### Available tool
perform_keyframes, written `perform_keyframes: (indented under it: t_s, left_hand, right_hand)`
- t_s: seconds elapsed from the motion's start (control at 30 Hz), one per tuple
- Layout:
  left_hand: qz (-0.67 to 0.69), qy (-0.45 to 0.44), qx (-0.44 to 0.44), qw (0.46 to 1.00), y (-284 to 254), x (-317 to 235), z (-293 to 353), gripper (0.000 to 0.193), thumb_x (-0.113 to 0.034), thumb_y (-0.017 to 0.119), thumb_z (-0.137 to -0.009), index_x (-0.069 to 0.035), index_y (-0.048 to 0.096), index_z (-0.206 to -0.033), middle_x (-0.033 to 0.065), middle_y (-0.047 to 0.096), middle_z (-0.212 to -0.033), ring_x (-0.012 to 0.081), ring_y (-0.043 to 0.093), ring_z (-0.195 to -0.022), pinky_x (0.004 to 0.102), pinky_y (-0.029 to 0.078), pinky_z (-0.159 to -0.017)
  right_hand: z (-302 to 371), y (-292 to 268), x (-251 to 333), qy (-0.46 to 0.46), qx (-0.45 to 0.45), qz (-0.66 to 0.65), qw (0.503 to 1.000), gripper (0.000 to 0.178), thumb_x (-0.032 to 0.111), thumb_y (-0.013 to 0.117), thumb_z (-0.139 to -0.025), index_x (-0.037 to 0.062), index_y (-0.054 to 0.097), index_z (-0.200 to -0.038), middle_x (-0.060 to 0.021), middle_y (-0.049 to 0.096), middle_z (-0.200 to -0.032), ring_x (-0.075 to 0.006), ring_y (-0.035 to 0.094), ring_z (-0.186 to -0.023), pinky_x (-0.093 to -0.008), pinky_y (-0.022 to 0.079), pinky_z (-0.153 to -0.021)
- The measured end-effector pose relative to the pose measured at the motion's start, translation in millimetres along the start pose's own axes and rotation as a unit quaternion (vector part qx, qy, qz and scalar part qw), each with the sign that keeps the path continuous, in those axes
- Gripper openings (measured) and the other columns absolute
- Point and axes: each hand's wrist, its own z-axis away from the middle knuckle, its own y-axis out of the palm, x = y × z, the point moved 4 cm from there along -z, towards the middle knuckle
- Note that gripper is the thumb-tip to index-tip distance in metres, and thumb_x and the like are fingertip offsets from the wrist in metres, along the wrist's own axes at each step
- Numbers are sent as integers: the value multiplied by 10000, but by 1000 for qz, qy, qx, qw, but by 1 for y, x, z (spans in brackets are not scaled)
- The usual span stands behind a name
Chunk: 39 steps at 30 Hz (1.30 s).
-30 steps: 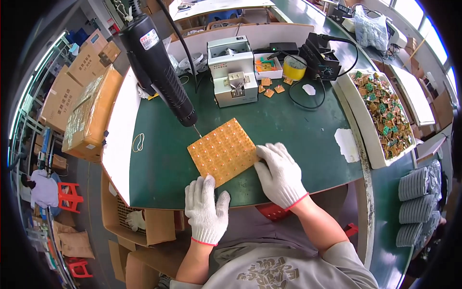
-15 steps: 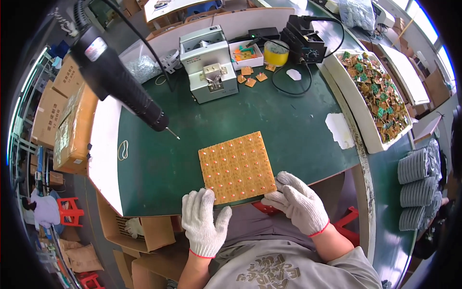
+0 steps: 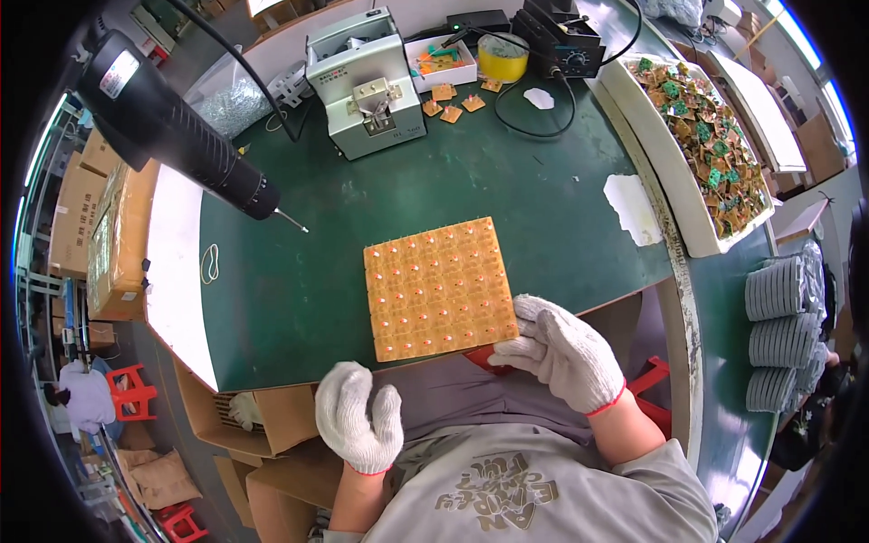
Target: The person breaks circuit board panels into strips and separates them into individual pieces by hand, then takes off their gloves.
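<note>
A square tan circuit board panel (image 3: 441, 290), studded with rows of small pale, red-tipped parts, lies at the front edge of the green bench. White knitted gloves with red cuffs cover both hands. My right hand (image 3: 566, 353) holds the panel's near right corner between thumb and fingers; part of the grip is hidden. My left hand (image 3: 359, 418) is off the panel, left of its near left corner, fingers apart and nothing in them. Beyond the panel to the left hangs a black electric screwdriver (image 3: 181, 136), its bit pointing down toward the bench.
A grey bench machine (image 3: 367, 86) stands at the back, beside a white parts box (image 3: 444, 65), a yellow container (image 3: 502, 59) and a black control unit (image 3: 557, 41). Small board pieces (image 3: 450, 113) lie before them. A white tray (image 3: 701, 240) full of boards is at the right.
My left hand has let go of the panel's near left corner and drawn back toward me. My right hand stays at the near right corner. The whole view has shifted slightly.
</note>
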Motion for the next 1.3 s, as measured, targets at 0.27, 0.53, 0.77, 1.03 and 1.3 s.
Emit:
perform_keyframes:
  t_s: [0.27, 0.53, 0.77, 1.03, 1.3]
  left_hand:
    - [433, -503, 209, 717, 26, 16, 29, 386, -317, 634, -1041, 55, 707, -1113, 167, 734, -900, 257, 681, -703, 373, 594, -709]
    - [651, -559, 204, 471, 74, -13, 26, 459, -343, 564, -1085, 92, 673, -1177, 187, 742, -950, 239, 702, -729, 360, 603, -711]
    - [726, -465, 286, 419, 85, -41, 29, 437, -309, 557, -1090, 101, 654, -1211, 202, 736, -1020, 251, 707, -859, 376, 595, -782]
    - [717, -200, 432, 508, 84, -38, 18, 307, -145, 601, -1039, 51, 636, -1272, 189, 695, -1159, 259, 674, -955, 379, 576, -815]
    - [744, -300, 385, 456, 83, -55, -7, 379, -15, 647, -969, -1, 599, -1344, 164, 689, -1157, 249, 671, -920, 373, 583, -777]
  right_hand:
    - [2, -14, 25, -42, -36, 36, 998, 458, 256, 511, -1101, -70, 487, -1422, -244, 656, -1288, -307, 733, -998, -447, 585, -965]
    - [1, -45, 50, -26, -71, 197, 977, 385, 180, 519, -1067, -56, 557, -1369, -213, 709, -1138, -295, 719, -881, -354, 577, -802]
    - [12, -38, 63, -406, -93, 762, 495, 418, -21, 622, -909, -35, 594, -1326, -156, 723, -1074, -319, 680, -846, -348, 547, -750]
    - [-11, -44, 91, -325, 34, 737, 592, 533, -15, 789, -691, 9, 661, -1208, -89, 724, -1018, -272, 580, -750, -322, 506, -722]
    - [-49, 8, 117, -265, 72, 590, 759, 236, 111, 721, -911, 36, 685, -1132, -67, 717, -995, -214, 599, -812, -318, 506, -729]
